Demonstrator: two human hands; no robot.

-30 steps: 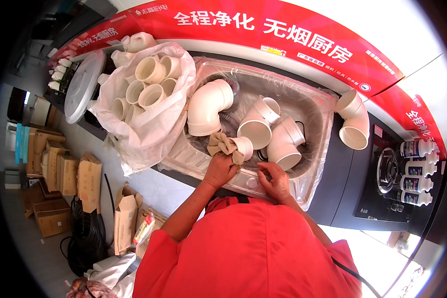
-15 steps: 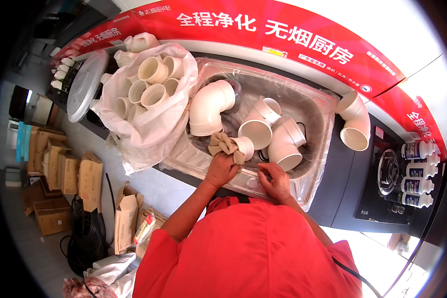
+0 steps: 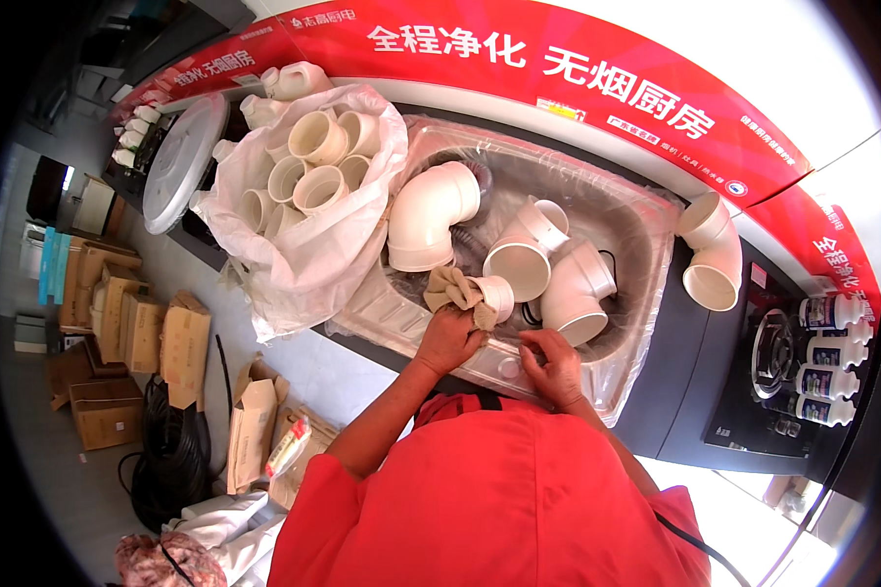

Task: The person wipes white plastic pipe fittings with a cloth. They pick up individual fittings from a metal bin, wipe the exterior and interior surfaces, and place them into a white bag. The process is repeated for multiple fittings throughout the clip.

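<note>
My left hand [image 3: 448, 339] is closed on a crumpled brown cloth [image 3: 454, 288] at the sink's near edge. Against the cloth is a short white pipe fitting [image 3: 497, 297]; how it is supported is partly hidden. Just to the right, my right hand [image 3: 554, 369] has loosely bent fingers, with nothing visible in them. Beyond my hands, a large white elbow pipe [image 3: 431, 215], a white branched pipe [image 3: 520, 264] and another white elbow [image 3: 576, 293] lie in the plastic-covered metal sink [image 3: 646, 284].
A white bag [image 3: 313, 259] full of pipe fittings stands left of the sink. Another elbow [image 3: 712, 249] rests on the dark counter to the right, near a hob [image 3: 775, 352] and several bottles [image 3: 832, 347]. Cardboard boxes [image 3: 108, 411] and coiled black hose [image 3: 169, 460] lie on the floor.
The whole view has shifted, so the scene sits slightly further right and lower. My left hand still grips the cloth by the fitting; my right hand stays close by with fingers bent.
</note>
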